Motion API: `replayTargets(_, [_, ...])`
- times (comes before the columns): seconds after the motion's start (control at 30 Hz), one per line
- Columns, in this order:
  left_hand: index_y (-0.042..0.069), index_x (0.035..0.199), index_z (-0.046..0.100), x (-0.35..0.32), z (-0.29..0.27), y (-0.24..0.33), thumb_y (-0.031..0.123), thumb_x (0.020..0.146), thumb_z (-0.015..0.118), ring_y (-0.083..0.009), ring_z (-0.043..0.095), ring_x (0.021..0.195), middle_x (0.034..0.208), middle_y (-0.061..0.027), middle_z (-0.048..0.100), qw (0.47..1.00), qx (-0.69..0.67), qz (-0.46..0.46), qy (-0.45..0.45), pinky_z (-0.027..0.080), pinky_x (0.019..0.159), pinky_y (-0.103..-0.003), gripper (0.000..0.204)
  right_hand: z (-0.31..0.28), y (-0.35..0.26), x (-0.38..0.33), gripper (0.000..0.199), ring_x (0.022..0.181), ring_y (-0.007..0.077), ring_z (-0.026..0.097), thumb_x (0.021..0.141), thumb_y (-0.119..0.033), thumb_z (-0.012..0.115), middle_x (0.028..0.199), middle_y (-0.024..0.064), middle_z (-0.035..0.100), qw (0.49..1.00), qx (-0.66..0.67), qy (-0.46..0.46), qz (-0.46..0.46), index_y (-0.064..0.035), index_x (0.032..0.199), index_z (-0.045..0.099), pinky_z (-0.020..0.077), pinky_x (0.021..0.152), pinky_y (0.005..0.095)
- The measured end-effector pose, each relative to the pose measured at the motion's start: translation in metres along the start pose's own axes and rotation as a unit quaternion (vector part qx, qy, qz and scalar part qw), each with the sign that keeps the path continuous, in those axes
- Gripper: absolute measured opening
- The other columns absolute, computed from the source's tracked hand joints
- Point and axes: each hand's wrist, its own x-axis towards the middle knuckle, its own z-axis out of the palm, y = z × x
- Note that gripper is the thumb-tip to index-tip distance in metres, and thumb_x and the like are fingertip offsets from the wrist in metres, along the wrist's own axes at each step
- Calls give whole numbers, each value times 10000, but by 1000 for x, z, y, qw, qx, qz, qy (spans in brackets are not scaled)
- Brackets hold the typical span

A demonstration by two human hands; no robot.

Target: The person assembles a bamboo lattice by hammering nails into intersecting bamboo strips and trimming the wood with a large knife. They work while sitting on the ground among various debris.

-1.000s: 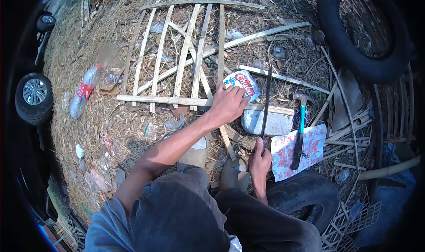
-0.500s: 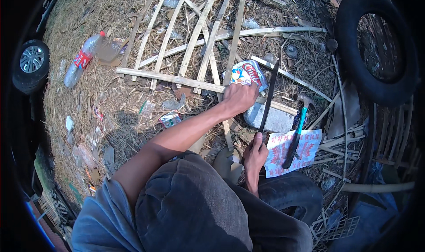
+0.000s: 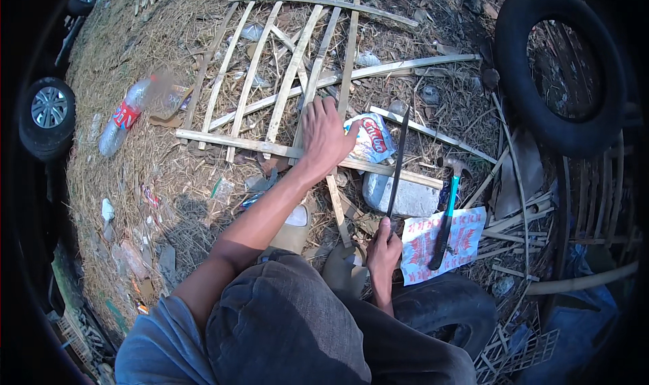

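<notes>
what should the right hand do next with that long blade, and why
Probably bring the blade down onto the bamboo slat: the right hand holds it upright just above, while the left hand presses the lattice frame flat.

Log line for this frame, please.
left hand: flat on bamboo frame | right hand: grips long blade | hammer: beside
</notes>
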Motion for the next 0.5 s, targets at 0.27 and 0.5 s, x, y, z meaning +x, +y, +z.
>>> replayTargets(0.27, [-71, 974, 625, 3, 38, -23, 340, 944, 684, -435, 719, 689, 721, -263, 692, 992, 0, -75, -102, 534, 631, -559, 417, 11, 4, -2, 572, 450, 71, 388, 1056, -491, 517, 528, -28, 424, 1000, 15, -10, -12, -101, 640, 463, 278, 422, 280])
replayTargets(0.5, [-9, 944, 623, 7, 37, -24, 292, 968, 653, -403, 697, 618, 678, -233, 677, 999, -9, -40, -31, 509, 565, -535, 304, 3, -3, 2, 629, 493, 114, 453, 1046, -476, 537, 518, 27, 478, 1000, -23, 2, -17, 4, 640, 527, 347, 468, 336])
